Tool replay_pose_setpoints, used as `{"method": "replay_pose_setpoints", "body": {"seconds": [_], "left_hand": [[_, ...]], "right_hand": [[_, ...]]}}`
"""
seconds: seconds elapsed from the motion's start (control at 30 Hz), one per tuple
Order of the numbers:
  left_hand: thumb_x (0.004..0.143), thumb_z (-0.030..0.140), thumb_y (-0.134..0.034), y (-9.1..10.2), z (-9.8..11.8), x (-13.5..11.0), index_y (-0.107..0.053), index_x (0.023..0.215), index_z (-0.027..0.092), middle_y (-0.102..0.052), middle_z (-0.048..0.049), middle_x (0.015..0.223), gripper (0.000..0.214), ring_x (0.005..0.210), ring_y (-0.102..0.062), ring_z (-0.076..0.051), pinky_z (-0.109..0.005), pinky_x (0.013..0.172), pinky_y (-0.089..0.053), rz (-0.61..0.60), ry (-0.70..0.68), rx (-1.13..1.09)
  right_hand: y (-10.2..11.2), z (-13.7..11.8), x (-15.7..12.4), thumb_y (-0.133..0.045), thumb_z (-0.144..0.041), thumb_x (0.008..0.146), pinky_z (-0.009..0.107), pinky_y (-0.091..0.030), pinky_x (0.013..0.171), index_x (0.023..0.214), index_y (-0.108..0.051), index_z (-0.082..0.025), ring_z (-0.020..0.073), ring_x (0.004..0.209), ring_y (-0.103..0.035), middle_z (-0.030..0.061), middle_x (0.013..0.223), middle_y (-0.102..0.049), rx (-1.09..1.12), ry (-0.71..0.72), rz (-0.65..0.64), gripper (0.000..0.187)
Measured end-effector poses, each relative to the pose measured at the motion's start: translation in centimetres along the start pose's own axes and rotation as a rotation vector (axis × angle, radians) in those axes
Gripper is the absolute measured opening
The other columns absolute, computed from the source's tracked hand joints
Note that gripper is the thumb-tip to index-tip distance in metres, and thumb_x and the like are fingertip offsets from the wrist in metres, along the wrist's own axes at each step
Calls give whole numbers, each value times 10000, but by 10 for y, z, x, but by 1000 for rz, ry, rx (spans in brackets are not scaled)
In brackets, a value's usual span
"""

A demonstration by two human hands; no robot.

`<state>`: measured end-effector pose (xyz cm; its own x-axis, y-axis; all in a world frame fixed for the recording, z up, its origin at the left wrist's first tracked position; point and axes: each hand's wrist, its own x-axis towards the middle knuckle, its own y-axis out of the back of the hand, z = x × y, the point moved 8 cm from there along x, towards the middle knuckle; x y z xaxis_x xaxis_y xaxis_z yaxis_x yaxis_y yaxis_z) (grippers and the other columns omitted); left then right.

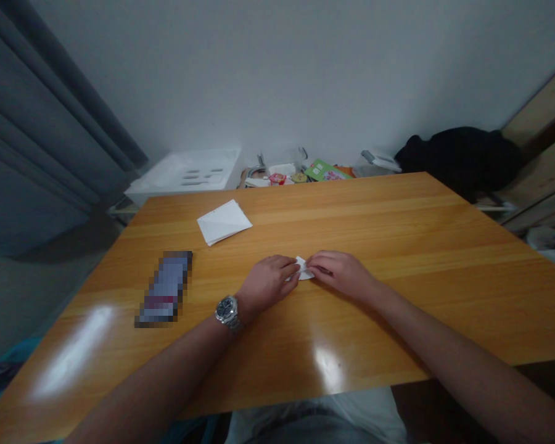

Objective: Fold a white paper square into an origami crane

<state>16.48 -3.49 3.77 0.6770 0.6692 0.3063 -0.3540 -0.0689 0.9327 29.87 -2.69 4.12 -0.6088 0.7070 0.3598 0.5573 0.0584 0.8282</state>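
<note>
A small folded piece of white paper [304, 269] lies on the wooden table [398, 246], mostly covered by my fingers. My left hand [268, 282], with a metal wristwatch [227, 311] on its wrist, has its fingers curled and pressed onto the paper's left side. My right hand [342, 273] pinches the paper's right side, fingers closed. The two hands nearly touch over the paper.
A stack of white paper sheets [224, 222] lies at the table's far left. A dark flat rectangular object [165, 287], blurred out, lies left of my left arm. Behind the table are a white box [189, 172], small colourful items [305, 172] and a black bag [457, 157].
</note>
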Motion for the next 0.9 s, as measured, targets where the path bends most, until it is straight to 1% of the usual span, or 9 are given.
{"method": "replay_pose_setpoints", "body": {"seconds": [0.07, 0.17, 0.3, 0.4, 0.47, 0.57, 0.67, 0.77, 0.9], "left_hand": [[1014, 307, -455, 2, 1, 1, -671, 1156, 189, -707, -86, 1138, 284, 1023, -661, -225, -358, 912, -533, -9, 24, 15], [1023, 336, -455, 4, 2, 2, -658, 1153, 190, -711, -82, 1110, 282, 1007, -661, -217, -337, 874, -536, -34, 46, 17], [1042, 333, -424, 6, -1, 0, -648, 1154, 200, -713, -65, 1121, 283, 988, -667, -200, -304, 834, -528, -43, 85, 15], [1050, 345, -404, 8, -7, -1, -636, 1177, 210, -713, -56, 1128, 297, 966, -681, -192, -280, 798, -524, -33, 149, -3], [1055, 356, -390, 8, -11, -3, -639, 1176, 215, -723, -54, 1088, 310, 930, -694, -184, -269, 785, -521, -41, 190, -27], [1054, 364, -396, 10, -15, -4, -642, 1180, 207, -730, -64, 1077, 318, 934, -703, -191, -271, 806, -521, -33, 224, -46], [1049, 364, -410, 9, -15, -5, -636, 1205, 193, -732, -74, 1094, 324, 933, -705, -202, -279, 803, -523, -19, 227, -43], [1047, 352, -418, 7, -15, -5, -632, 1217, 183, -735, -82, 1090, 321, 917, -707, -200, -274, 789, -522, -13, 226, -40], [1049, 338, -410, 4, -14, -4, -622, 1228, 186, -742, -79, 1042, 317, 878, -708, -199, -272, 750, -513, -16, 234, -12]], "right_hand": [[0, -1, 0, -485, -332, 1015, 319, -525, 837, 1016, -709, -207, 198, 929, -682, 75, 1008, -740, 3, -5, 22, 257], [2, -2, 0, -484, -336, 1018, 327, -529, 846, 1034, -697, -208, 197, 941, -678, 73, 1019, -735, 28, -6, 47, 250], [10, -6, 0, -542, -351, 995, 343, -527, 911, 1128, -656, -209, 203, 1029, -649, 84, 1114, -686, 59, 15, 96, 225], [21, -10, -3, -601, -368, 959, 365, -522, 940, 1167, -654, -205, 228, 1084, -611, 114, 1160, -613, -10, 38, 146, 270], [27, -11, -6, -617, -396, 945, 375, -534, 894, 1208, -665, -226, 236, 1022, -611, 117, 1112, -594, -109, 39, 157, 316], [23, -11, -8, -581, -413, 968, 353, -542, 806, 1317, -616, -271, 213, 897, -626, 88, 1018, -636, -203, 47, 70, 379], [11, -11, -8, -520, -358, 1009, 333, -534, 835, 1366, -563, -262, 199, 936, -656, 77, 1061, -696, -204, 73, -28, 372], [2, -14, -8, -514, -312, 1011, 336, -526, 857, 1320, -582, -223, 214, 993, -671, 98, 1137, -711, -226, 103, -43, 329], [-8, -12, -5, -545, -317, 992, 325, -528, 795, 1244, -607, -198, 220, 926, -696, 100, 1071, -735, -264, 57, -78, 286]]}}
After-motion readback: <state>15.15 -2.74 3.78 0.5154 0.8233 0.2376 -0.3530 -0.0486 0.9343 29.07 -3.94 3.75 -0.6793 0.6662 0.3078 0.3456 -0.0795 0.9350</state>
